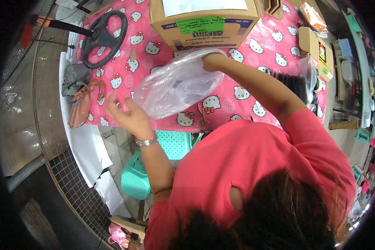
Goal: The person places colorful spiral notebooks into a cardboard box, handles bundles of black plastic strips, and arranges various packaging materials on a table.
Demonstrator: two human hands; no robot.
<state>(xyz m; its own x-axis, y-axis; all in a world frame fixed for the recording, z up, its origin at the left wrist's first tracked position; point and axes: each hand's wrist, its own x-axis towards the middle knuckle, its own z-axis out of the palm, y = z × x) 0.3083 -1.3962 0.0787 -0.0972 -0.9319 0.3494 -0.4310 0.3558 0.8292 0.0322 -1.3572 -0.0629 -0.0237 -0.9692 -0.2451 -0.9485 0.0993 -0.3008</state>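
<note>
A large clear plastic bag spreads across the middle of the pink table, its mouth loose and its sides crumpled. At the bag's upper right edge, my right hand grips the plastic, and the bag's film partly hides those fingers. To the left of the bag, my left hand is raised near the table's front edge. Its fingers are apart and loosely bent, with nothing visible in them. A silver-coloured bracelet or watch band circles the left wrist. The bag's contents, if any, cannot be made out.
A cardboard box stands at the far middle of the table. A black steering-wheel-shaped ring lies far left, near a brown pouch. Black bristly items and an opened carton are at right. Teal stools stand below.
</note>
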